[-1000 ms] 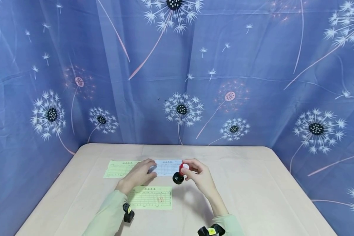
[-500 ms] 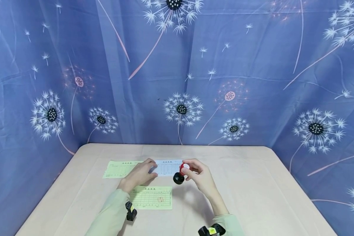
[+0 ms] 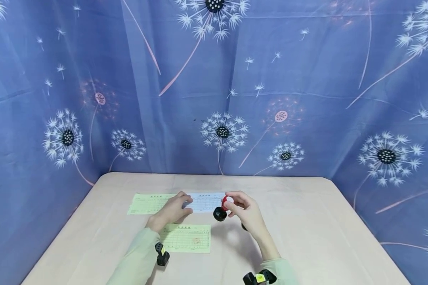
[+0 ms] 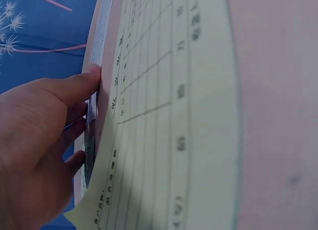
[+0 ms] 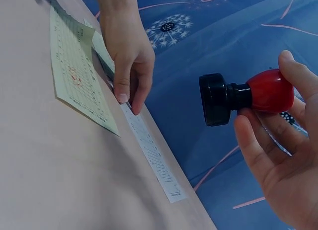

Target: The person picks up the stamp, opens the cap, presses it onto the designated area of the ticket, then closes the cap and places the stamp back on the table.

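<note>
My right hand [image 3: 247,211] holds a stamp by its red knob, thumb and fingers around it. The stamp [image 5: 271,91] has a wide black base and is lifted above the table, near the right end of a blue printed slip [image 3: 205,204]. My left hand [image 3: 171,209] rests on the left part of that blue slip, thumb and fingers spread; in the right wrist view its fingertips [image 5: 121,98] touch the paper. A green slip [image 3: 148,202] lies partly under the left hand. Closer in, another green slip [image 3: 185,239] bears a red mark and has a raised edge.
A small black object [image 3: 244,227] shows beside my right wrist, mostly hidden. The pale table [image 3: 317,237] runs back to a blue dandelion-print curtain [image 3: 185,138], which also flanks both sides. Black wrist cameras [image 3: 162,255] sit over the light green sleeves.
The head view has shifted slightly, moving the scene a little to the right. The small black object by my right wrist has come into sight. Both hands keep nearly the same pose.
</note>
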Demonstrator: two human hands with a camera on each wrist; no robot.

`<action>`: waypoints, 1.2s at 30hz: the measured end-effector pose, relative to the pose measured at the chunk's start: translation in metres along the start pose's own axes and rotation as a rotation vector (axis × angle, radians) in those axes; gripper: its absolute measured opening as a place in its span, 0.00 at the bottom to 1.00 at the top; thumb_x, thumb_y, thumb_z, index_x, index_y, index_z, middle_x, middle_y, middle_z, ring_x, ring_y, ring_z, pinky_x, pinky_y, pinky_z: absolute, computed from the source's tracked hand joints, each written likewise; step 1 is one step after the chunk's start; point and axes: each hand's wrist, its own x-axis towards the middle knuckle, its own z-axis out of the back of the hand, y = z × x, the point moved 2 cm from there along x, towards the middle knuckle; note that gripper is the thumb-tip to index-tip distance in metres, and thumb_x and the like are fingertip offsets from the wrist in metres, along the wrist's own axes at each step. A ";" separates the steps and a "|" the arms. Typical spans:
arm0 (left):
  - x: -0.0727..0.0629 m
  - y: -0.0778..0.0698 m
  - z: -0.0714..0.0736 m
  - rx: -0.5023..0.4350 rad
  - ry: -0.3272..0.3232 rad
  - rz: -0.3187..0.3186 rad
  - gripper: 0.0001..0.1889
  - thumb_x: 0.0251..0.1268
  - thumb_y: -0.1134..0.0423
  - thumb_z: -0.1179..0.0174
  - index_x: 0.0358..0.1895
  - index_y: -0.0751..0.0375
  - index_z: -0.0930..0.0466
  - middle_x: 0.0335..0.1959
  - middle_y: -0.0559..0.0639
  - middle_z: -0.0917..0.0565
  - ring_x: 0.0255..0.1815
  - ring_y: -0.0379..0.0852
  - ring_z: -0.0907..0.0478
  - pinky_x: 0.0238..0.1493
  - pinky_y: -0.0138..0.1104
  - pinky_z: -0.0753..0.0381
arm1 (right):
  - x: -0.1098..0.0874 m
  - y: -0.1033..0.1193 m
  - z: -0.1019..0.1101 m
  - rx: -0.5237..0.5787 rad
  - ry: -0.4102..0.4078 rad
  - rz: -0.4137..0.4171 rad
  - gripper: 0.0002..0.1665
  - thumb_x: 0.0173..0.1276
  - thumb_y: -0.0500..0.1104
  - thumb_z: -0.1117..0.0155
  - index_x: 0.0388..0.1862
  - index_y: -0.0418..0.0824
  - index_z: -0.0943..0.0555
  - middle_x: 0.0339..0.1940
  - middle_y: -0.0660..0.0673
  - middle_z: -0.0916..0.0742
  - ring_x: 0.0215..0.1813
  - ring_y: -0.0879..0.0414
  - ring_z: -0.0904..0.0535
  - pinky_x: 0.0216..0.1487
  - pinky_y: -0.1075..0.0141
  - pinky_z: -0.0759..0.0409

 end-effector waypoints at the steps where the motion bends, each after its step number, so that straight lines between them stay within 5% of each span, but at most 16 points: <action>1: 0.000 0.000 0.000 -0.007 -0.002 -0.005 0.21 0.65 0.57 0.34 0.58 0.62 0.20 0.56 0.52 0.23 0.57 0.54 0.22 0.65 0.48 0.25 | 0.000 0.001 0.001 0.002 -0.003 0.007 0.19 0.67 0.37 0.32 0.55 0.35 0.19 0.42 0.29 0.13 0.36 0.59 0.15 0.34 0.57 0.12; 11: 0.003 -0.002 -0.003 -0.039 0.041 0.029 0.23 0.67 0.54 0.37 0.61 0.60 0.23 0.59 0.52 0.24 0.60 0.54 0.24 0.68 0.48 0.27 | -0.001 -0.005 0.004 0.022 -0.009 0.007 0.18 0.67 0.36 0.33 0.55 0.32 0.20 0.42 0.26 0.15 0.36 0.60 0.15 0.33 0.61 0.13; 20: 0.000 0.000 0.000 -0.035 0.043 0.054 0.22 0.67 0.53 0.37 0.60 0.58 0.22 0.59 0.51 0.24 0.62 0.55 0.26 0.70 0.49 0.30 | 0.004 -0.001 0.005 -0.037 -0.025 0.009 0.19 0.67 0.37 0.33 0.55 0.31 0.20 0.38 0.41 0.11 0.36 0.58 0.14 0.33 0.58 0.12; 36: -0.002 0.001 -0.001 -0.077 0.025 0.054 0.22 0.67 0.55 0.37 0.60 0.60 0.22 0.60 0.52 0.25 0.65 0.57 0.28 0.72 0.52 0.34 | 0.019 0.000 0.013 -0.086 -0.027 0.012 0.20 0.67 0.38 0.32 0.56 0.34 0.20 0.43 0.32 0.12 0.37 0.60 0.15 0.34 0.59 0.13</action>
